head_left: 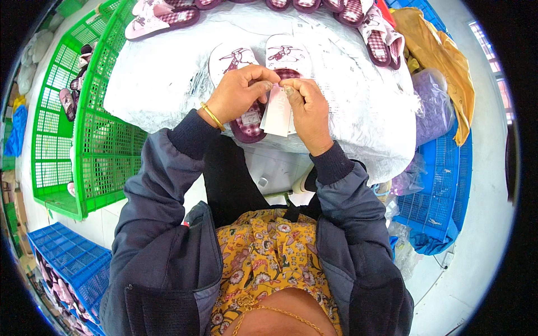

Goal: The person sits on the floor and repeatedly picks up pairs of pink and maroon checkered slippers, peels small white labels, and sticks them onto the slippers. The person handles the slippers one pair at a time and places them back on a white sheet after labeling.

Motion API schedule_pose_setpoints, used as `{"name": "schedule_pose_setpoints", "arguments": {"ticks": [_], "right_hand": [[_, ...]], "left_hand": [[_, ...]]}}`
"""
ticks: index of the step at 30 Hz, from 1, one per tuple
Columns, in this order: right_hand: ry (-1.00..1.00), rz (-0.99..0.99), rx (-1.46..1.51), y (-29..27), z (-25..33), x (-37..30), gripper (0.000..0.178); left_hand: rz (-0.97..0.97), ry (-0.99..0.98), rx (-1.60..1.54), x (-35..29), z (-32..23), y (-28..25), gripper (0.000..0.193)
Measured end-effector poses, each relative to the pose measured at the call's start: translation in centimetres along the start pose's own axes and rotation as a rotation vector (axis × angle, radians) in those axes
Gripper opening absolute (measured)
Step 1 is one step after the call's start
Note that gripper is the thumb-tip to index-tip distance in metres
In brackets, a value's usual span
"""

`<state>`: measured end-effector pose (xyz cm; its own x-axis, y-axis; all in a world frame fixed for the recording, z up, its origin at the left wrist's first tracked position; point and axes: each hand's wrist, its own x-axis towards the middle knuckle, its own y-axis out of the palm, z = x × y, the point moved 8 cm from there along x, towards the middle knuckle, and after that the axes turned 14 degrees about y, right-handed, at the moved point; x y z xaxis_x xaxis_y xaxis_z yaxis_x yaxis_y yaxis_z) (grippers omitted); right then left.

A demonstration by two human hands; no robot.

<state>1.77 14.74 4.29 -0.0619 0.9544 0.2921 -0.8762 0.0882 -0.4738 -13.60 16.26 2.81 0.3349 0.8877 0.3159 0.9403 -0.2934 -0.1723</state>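
Note:
A pair of slippers with pale, dark-printed uppers lies before me: the left slipper (250,124) shows its maroon checked insole, while the right slipper (287,54) is partly hidden by my hands and a tag. Over them, my left hand (235,94) and my right hand (309,116) meet fingertip to fingertip. Both pinch the top end of a white hang tag (277,113), which dangles down between the slippers. Whatever cord or fastener is at the fingertips is too small to make out. A gold bangle (212,116) circles my left wrist.
The work surface (162,78) is covered in clear plastic film. More slippers (162,18) line its far edge. Green crates (106,151) stand at left, a blue crate (70,257) lower left. At right are a blue crate (440,179), a purple bag (432,103) and yellow cloth (443,53).

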Motion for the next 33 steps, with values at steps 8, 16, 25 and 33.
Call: {"name": "schedule_pose_setpoints", "arguments": {"ticks": [8, 16, 25, 33], "right_hand": [[0.045, 0.021, 0.063, 0.2, -0.2, -0.2, 0.011], [0.056, 0.039, 0.040, 0.3, -0.1, -0.2, 0.011], [-0.037, -0.011, 0.023, 0.4, -0.2, -0.3, 0.014], [0.087, 0.075, 0.123, 0.8, -0.5, -0.1, 0.028]], "left_hand": [[-0.051, 0.034, -0.242, 0.1, 1.7, 0.7, 0.015], [-0.089, 0.055, -0.301, 0.1, 1.9, 0.9, 0.009], [-0.026, 0.040, -0.053, -0.2, 1.2, 0.9, 0.008], [0.015, -0.016, -0.050, -0.6, 1.2, 1.1, 0.006]]}}
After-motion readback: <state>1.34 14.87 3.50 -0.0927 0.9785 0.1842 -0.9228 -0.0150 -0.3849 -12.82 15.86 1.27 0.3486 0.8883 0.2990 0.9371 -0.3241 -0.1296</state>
